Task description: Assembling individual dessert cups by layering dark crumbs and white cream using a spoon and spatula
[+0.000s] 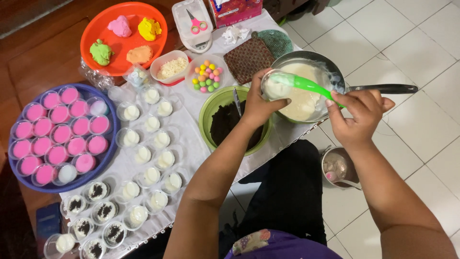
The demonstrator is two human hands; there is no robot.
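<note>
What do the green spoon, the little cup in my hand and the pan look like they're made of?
Green spoon in the right hand: apparently plastic, smooth and evenly bright. Little cup in the left hand: thin clear plastic, since the cream shows through its wall. Pan: seemingly metal, with a grey reflective rim and a dark, possibly plastic handle.

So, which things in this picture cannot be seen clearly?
Head view only:
- Small clear cup: partly covered by the left hand.
- Green bowl: dark contents partly hidden by the left forearm.
- Pink box: cut off by the top edge.
- Metal cup on the floor: partly behind the right arm.
</note>
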